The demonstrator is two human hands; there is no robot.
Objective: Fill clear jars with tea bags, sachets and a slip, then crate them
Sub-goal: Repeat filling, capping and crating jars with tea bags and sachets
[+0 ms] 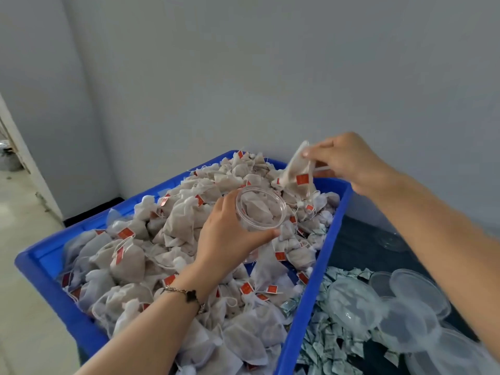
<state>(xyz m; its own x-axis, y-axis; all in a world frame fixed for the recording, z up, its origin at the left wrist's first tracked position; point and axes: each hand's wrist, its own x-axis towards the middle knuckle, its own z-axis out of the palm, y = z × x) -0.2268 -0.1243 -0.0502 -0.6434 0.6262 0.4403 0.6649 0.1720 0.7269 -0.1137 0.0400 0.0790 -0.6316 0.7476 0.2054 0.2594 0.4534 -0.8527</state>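
A large blue plastic crate [173, 185], heaped past counting with beige mesh tea bags bearing red tags [127, 255], fills the centre and lower left of the frame, its far corner set close against the grey wall [243, 77] and its lower end cut off by the frame edge. One clear round plastic jar [260, 208], already holding a few bags, is gripped at its side by the left hand [230, 234] above the heap, while one tea bag [297, 169] is pinched by the right hand [349, 158] over the crate's right rim. At lower right, on the dark worktop [359, 247], pale blue sachets [324, 345] and clear round lids [414, 290] are scattered, blurred, overlapping and uncountable.
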